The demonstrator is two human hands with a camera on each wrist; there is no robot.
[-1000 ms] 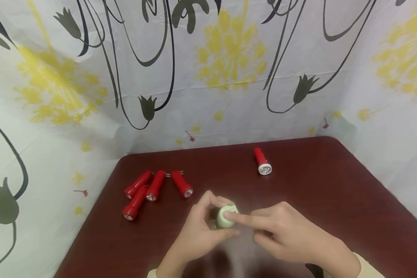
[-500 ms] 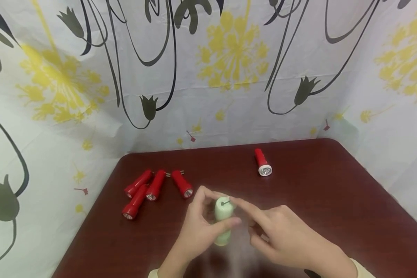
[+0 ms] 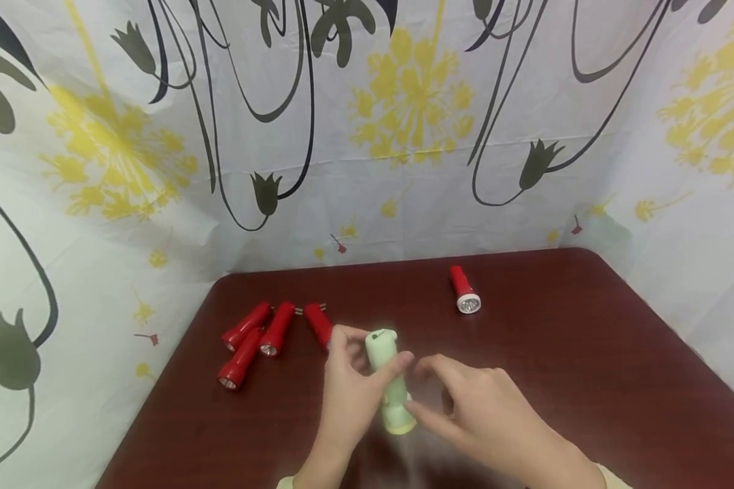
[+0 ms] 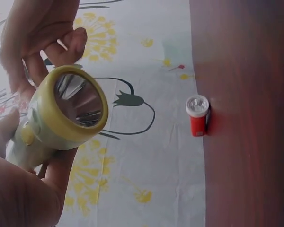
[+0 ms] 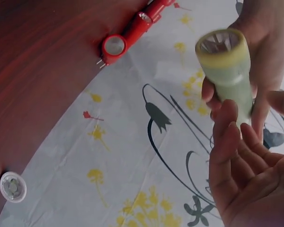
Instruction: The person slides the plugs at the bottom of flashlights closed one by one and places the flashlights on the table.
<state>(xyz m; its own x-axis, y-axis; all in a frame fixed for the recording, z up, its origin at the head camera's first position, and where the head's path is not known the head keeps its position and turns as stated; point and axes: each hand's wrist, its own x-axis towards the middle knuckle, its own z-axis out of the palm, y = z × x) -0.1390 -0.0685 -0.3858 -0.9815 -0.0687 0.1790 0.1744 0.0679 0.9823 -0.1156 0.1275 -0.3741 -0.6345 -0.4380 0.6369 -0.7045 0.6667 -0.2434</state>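
Observation:
A pale green flashlight (image 3: 396,395) is gripped around its body by my left hand (image 3: 350,404), with the thumb across the near side. Its tail end tilts up and away, while the head with a yellow rim points down toward me. In the left wrist view the lens and reflector of the flashlight (image 4: 80,101) show, with a yellow switch (image 4: 27,135) on its side. My right hand (image 3: 489,411) is just right of it, fingers loosely bent and holding nothing; its thumb tip is right at the flashlight's head. The right wrist view shows those fingers (image 5: 226,118) beside the barrel.
Several red flashlights (image 3: 276,329) lie grouped at the left of the dark red table (image 3: 563,326), some with metal plug prongs out. One red flashlight with a white head (image 3: 465,292) lies alone toward the back. A patterned cloth (image 3: 318,204) hangs behind and beside the table.
The green flashlight has tipped from tail toward the camera to lengthwise, showing its side. My right index finger has come off the tail, and that hand has drawn down beside the head.

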